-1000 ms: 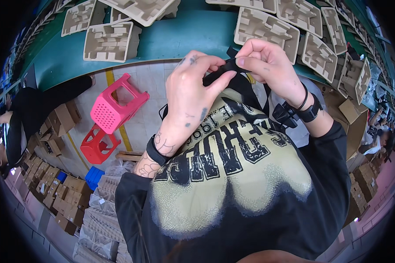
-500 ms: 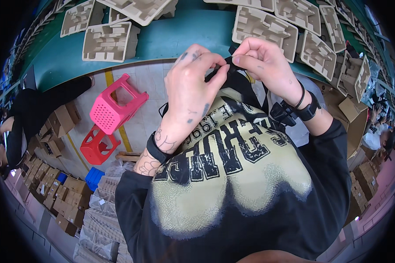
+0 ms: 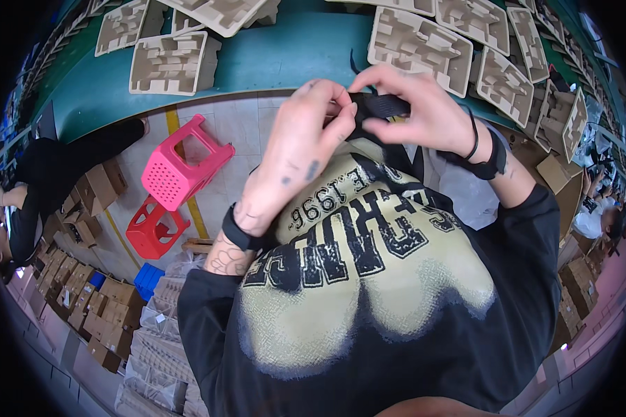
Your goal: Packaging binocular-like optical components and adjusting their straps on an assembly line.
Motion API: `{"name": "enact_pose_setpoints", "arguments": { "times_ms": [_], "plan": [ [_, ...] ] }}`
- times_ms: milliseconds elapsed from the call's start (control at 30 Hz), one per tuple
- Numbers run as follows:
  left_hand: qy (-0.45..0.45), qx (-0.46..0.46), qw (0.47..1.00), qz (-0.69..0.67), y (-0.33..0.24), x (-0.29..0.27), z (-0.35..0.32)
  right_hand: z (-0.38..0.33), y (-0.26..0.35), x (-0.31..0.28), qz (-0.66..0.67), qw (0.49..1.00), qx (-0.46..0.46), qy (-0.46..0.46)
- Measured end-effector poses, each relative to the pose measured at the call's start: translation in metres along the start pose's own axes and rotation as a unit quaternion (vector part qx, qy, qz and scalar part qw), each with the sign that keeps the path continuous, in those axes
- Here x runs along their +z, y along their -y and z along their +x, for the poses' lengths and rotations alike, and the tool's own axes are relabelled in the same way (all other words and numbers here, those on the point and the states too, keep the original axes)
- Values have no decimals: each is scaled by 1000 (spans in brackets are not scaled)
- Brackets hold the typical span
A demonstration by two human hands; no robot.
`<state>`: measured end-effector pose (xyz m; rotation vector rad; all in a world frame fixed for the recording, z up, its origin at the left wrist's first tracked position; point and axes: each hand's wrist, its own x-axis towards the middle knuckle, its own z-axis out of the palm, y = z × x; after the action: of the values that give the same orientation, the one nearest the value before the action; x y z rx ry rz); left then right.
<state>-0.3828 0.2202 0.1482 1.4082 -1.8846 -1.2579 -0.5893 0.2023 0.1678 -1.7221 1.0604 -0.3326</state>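
Both hands meet just below the edge of the green table (image 3: 285,55) and pinch a small black strap-like piece (image 3: 381,105). My left hand (image 3: 295,149) grips its left end with thumb and forefinger. My right hand (image 3: 417,111) holds the right part, fingers curled over it. A thin black cord rises from the piece onto the table. Below the hands is my black and cream printed sweatshirt (image 3: 355,278). A black band sits on each wrist.
Several moulded pulp trays (image 3: 168,62) lie on the green table, more at the right (image 3: 419,43). Two pink and red plastic stools (image 3: 181,170) stand on the floor at left. Cardboard boxes (image 3: 97,320) are stacked lower left. Another person sits at far left (image 3: 28,187).
Both hands have shifted slightly upward and to the right with the black piece; the fingers have re-gripped it closer together.
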Motion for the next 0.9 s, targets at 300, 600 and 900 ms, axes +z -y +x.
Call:
{"name": "enact_pose_setpoints", "arguments": {
  "times_ms": [300,600,900],
  "plan": [
    [169,-156,930,-287,4,-12,2,1,-13,-5,-135,966,-220,-9],
    [165,-18,946,-277,4,-5,-13,-2,-16,-8,-46,956,-291,3],
    [67,17,996,-54,-15,-7,-9,-12,-11,-4,-172,954,-243,22]
  ]
}}
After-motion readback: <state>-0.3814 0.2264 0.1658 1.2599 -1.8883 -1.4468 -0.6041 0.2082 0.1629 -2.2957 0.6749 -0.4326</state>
